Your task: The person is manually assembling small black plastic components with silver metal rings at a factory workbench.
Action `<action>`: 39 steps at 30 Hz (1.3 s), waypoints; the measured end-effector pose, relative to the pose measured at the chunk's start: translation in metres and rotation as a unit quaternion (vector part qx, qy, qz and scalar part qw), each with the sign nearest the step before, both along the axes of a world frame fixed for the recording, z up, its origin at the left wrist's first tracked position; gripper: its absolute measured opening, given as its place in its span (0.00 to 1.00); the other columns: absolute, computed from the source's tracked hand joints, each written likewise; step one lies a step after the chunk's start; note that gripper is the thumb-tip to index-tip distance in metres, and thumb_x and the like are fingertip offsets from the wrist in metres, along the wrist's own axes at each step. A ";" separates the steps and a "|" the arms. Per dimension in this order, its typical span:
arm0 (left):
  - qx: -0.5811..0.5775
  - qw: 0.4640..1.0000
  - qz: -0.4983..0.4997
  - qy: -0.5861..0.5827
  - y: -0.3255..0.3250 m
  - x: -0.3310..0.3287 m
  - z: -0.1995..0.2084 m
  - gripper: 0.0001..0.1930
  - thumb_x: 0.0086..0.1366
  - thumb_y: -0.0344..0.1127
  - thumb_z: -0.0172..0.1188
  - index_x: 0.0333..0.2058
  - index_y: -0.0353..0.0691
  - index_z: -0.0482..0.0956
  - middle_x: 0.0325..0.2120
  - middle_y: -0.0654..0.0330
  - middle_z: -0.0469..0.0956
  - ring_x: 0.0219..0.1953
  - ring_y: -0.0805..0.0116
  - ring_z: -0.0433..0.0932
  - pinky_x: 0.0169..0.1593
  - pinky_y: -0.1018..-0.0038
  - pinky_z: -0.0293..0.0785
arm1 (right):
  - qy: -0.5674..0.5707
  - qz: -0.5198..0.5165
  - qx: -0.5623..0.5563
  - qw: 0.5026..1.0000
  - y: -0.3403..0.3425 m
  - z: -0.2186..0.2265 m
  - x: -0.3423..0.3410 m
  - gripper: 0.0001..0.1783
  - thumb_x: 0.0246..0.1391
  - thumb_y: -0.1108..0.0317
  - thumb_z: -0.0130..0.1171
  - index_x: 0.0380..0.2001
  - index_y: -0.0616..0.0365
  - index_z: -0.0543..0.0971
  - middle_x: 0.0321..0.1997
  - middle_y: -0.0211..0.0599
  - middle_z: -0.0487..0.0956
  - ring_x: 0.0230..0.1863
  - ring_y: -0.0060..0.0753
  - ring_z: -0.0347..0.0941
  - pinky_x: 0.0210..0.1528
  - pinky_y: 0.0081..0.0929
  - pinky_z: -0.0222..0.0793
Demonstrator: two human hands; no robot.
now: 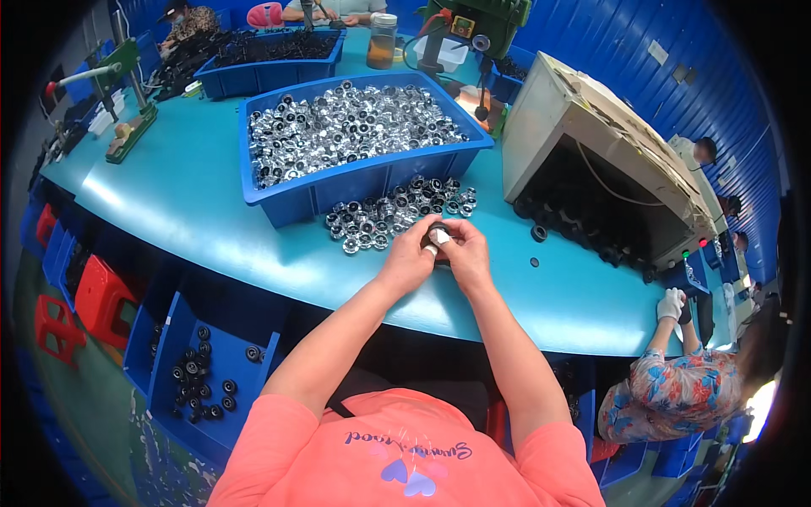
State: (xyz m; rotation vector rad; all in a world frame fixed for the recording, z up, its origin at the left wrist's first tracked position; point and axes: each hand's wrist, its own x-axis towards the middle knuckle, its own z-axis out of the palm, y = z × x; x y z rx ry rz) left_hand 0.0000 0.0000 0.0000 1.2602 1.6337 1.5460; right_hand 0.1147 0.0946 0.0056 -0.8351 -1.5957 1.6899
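One slip could send it rolling

Head view: in front of the blue tub (pixel 296 204), my left hand (pixel 410 260) and right hand (pixel 467 252) meet, fingers closed together on a black part (pixel 436 228). It's round and only pinched, so it could slip and roll off the desk (pixel 541 314); straying towards the tub, my knuckles could scatter the loose pieces (pixel 380 215) at its front. The tub is heaped with silver pieces (pixel 355 127). Behind it, a rear tub (pixel 253 81) holds dark bits (pixel 279 47); below its left, a bin (pixel 232 427) holds black wheels (pixel 193 369).
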 end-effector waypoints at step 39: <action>0.051 0.995 0.032 0.076 -0.001 0.005 -0.013 0.32 0.61 0.19 0.50 0.66 0.37 0.68 0.57 0.42 0.77 0.58 0.47 0.78 0.62 0.61 0.73 | 0.054 -0.056 -0.072 0.994 -0.013 -0.009 0.001 0.21 0.58 0.75 0.67 0.54 0.67 0.79 0.49 0.41 0.84 0.43 0.32 0.83 0.41 0.28 0.83</action>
